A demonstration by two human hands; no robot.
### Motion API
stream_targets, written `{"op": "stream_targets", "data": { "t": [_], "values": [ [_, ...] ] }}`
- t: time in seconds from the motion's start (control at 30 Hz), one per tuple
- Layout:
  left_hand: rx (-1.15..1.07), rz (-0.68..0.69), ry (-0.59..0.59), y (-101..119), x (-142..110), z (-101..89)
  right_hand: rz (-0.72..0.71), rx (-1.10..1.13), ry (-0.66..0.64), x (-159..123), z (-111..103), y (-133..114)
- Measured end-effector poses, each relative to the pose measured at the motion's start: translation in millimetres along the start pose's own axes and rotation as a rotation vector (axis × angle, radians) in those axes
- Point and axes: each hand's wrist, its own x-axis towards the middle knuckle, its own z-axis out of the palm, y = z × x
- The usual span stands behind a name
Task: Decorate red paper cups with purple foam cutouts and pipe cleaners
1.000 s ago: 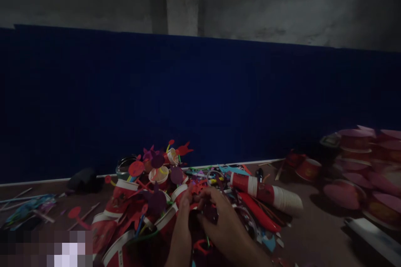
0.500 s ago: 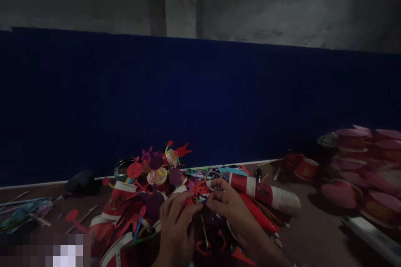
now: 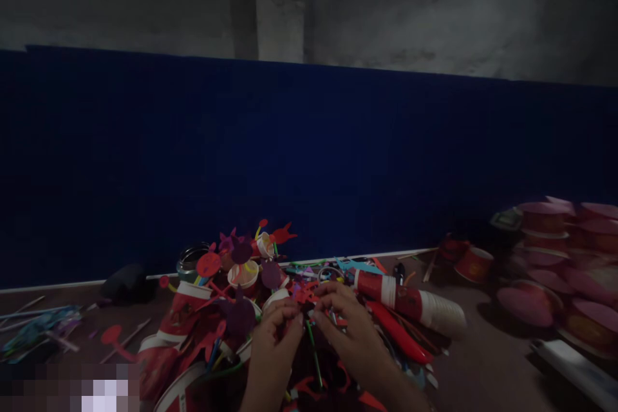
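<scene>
Left of nested red-and-white paper cup stack [image 3: 409, 301]: left hand [image 3: 274, 342] nearly pinched, right hand [image 3: 351, 329] loosely curled; what either grip holds, cannot tell. Thin green stick [image 3: 315, 354] between hands. Stack likely nested to save room.

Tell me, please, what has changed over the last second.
The left hand has turned from edge-on to show its back, fingers curled toward the right hand. More of the green stick shows between them. Whether anything was grasped or released is unclear. The stacked cups stayed put.

Left hand [image 3: 274, 342] and right hand [image 3: 351, 327] curl, nearly touching.
</scene>
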Motion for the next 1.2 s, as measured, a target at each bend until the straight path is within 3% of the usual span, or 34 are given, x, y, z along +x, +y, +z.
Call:
{"op": "stream_targets", "data": {
  "t": [0.43, 0.6, 0.7, 0.87, 1.03, 1.2],
  "values": [
    [0.150, 0.121, -0.023, -2.3, -4.3, 1.5, -0.189, -0.313, 0.079, -3.8, 2.7, 5.8],
    [0.195, 0.179, -0.011, -7.3, -3.1, 1.0, -0.162, -0.414, 0.111, -4.6, 0.8, 4.0],
    [0.186, 0.213, 0.004, -8.2, -4.3, 3.1, -0.108, -0.314, 0.107, -2.9, -2.6, 2.5],
    [0.115, 0.204, -0.038, -6.5, -6.7, 4.0, -0.042, -0.017, -0.007, -0.6, -3.7, 0.7],
    [0.126, 0.140, -0.140, -3.5, -5.3, 1.3, -0.066, 0.046, 0.009, -1.9, -3.1, -1.6],
    [0.027, 0.098, -0.101, 0.6, -5.2, 1.9, -0.022, 0.066, -0.023, 0.4, -5.6, -3.3]
  ]
}}
